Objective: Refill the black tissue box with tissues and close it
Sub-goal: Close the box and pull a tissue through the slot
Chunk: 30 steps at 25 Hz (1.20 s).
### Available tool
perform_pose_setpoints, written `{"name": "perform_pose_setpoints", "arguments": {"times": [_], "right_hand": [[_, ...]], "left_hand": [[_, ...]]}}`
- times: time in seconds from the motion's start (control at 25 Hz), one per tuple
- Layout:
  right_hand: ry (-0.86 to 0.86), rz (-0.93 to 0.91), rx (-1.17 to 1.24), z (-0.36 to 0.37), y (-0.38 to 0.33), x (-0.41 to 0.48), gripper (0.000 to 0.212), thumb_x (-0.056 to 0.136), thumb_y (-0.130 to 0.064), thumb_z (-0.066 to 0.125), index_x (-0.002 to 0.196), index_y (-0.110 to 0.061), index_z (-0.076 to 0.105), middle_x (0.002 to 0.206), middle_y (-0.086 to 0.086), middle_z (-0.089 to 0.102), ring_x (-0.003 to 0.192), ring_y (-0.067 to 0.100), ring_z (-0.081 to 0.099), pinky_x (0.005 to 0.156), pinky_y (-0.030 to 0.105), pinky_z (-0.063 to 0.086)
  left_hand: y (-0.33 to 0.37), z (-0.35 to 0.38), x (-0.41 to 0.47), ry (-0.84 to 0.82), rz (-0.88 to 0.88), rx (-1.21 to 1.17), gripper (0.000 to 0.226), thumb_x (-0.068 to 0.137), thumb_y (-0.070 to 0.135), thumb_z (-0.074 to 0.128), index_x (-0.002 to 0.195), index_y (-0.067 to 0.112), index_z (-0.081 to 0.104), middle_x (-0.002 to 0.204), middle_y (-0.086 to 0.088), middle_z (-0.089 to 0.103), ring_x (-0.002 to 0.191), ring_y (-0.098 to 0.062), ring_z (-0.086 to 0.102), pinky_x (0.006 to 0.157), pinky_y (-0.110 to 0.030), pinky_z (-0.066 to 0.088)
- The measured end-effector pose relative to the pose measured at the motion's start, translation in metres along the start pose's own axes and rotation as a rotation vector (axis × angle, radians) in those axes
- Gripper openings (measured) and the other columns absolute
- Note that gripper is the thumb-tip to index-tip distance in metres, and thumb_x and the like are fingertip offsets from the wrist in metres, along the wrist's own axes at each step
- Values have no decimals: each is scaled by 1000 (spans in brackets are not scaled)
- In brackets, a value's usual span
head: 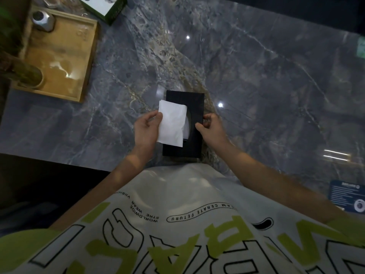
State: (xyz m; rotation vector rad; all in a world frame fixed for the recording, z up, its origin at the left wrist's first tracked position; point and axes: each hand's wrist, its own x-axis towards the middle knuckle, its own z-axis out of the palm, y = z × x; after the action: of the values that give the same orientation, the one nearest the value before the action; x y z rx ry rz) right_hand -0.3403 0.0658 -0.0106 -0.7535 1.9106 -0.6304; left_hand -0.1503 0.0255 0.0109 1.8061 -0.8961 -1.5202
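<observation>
While both hands work at the box, seen near to far:
Shirt [177,224]: pale w/ green lettering, closest to camera.
Left hand [146,128]: fingers curled, thumb pinching left edge of the tissue [172,123].
Right hand [212,126]: fingers bent, tips pressed on the box's right edge; holds nothing else.
Tissue box [194,143]: black, rectangular, matte, lying flat on the table [256,86] just past the shirt; oval slot on top.
Tissue: white, flat sheet, sticking out of slot, draped over box's left side.
Tray [65,62]: wooden, far left, well apart from box.
Metal jar [42,19]: in tray's far corner.

Box opening [190,123] — half under tissue [171,123]
</observation>
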Motion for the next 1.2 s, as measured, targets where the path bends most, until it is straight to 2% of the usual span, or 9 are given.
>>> {"name": "perform_pose_setpoints", "arguments": {"times": [0.08, 0.16, 0.32, 0.44, 0.6, 0.8, 0.96, 1.12, 1.2], "right_hand": [[5, -1, -4, 0, 0, 1, 27, 89, -19, 64, 112, -11, 51, 82, -10, 56, 89, 19, 60, 88, 44, 53], [7, -5, -13, 0, 0, 1, 28, 89, -19, 64, 113, -10, 51, 82, -11, 55, 87, 18, 59, 86, 42, 53], [14, -6, -39, 0, 0, 1, 30, 90, -20, 64, 115, -10, 51, 80, -12, 54, 86, 17, 59, 80, 35, 50], [11, -10, -61, -1, -1, 1, 32, 90, -20, 64, 117, -8, 51, 79, -12, 53, 86, 16, 57, 76, 31, 46], [8, 0, -77, -1, -1, 1, 32, 90, -21, 64, 116, -9, 51, 78, -10, 53, 86, 18, 58, 79, 35, 48], [0, 2, -84, -1, -1, 0, 30, 90, -19, 63, 115, -10, 51, 77, -10, 52, 85, 18, 57, 78, 35, 47], [-5, 28, -56, -2, -2, -1, 29, 89, -19, 63, 114, -12, 51, 80, -8, 56, 86, 17, 57, 77, 31, 45], [-64, 88, 39, -2, -6, -6, 40, 92, -22, 61, 129, -13, 49, 106, 1, 63, 97, 17, 61, 86, 33, 51], [-114, 100, 87, 1, -7, -9, 48, 91, -27, 61, 136, -17, 49, 117, 1, 65, 103, 17, 64, 93, 37, 53]], "left_hand": [[-2, -1, 1, -34, 14, 25, 26, 95, 13, 52, 113, 3, 68, 98, -4, 71, 82, -7, 64, 74, -23, 50], [-4, -2, 1, -56, 41, 80, 29, 96, 11, 47, 116, 6, 67, 96, -2, 70, 82, -9, 63, 75, -24, 51], [-4, 3, -2, -19, 69, 125, 28, 95, 16, 55, 122, 10, 61, 82, 11, 65, 65, 11, 61, 64, -11, 50], [-4, 5, -4, -23, 83, 134, 33, 90, 9, 63, 122, 9, 57, 86, 7, 69, 67, 11, 65, 58, -8, 49], [-3, 6, -5, 32, 119, 141, 36, 87, 7, 64, 123, 7, 56, 98, -3, 71, 77, 2, 67, 63, -10, 51], [-1, 12, -10, 28, 192, 195, 39, 87, 12, 65, 124, 10, 53, 101, 2, 66, 87, -2, 65, 70, -9, 51], [-1, 12, -10, 39, 201, 236, 42, 86, 17, 67, 125, 14, 52, 108, 8, 62, 93, 0, 60, 72, 0, 45], [-1, 11, -5, 17, 36, 127, 50, 91, 22, 63, 137, 11, 46, 121, 2, 58, 106, -7, 56, 83, -10, 43], [-1, 12, -2, -10, -83, 123, 42, 95, 22, 57, 133, 5, 52, 118, -5, 62, 101, -11, 59, 80, -15, 44]]}}
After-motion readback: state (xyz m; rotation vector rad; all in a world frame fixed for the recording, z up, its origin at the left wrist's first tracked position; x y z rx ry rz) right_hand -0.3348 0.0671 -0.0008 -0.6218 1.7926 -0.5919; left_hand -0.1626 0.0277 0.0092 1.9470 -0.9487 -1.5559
